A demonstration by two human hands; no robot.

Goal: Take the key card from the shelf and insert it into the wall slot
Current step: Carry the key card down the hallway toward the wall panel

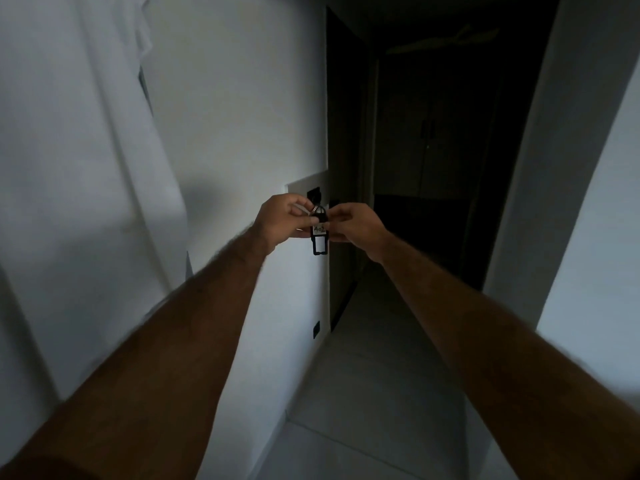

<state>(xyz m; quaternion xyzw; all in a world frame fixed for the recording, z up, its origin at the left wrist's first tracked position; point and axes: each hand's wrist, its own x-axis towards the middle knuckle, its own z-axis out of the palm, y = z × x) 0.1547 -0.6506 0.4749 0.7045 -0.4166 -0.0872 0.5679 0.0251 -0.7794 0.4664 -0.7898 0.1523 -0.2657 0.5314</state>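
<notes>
Both my arms reach forward in a dim hallway. My left hand (pixel 282 220) and my right hand (pixel 355 225) meet around a black key card tag (pixel 319 239) with a white label and a metal ring at its top. The tag hangs downward between my fingertips, and both hands pinch its upper part. Just behind my hands, a small dark wall slot (pixel 313 195) sits on a pale panel (pixel 301 185) at the corner of the white wall. The slot is partly hidden by my fingers. No shelf is visible.
A white wall (pixel 225 116) runs along the left with a white garment (pixel 86 133) hanging on it. A dark corridor (pixel 433 150) with a dark door lies ahead. A small black socket (pixel 316 329) sits low on the wall. The floor is pale tile (pixel 363 393).
</notes>
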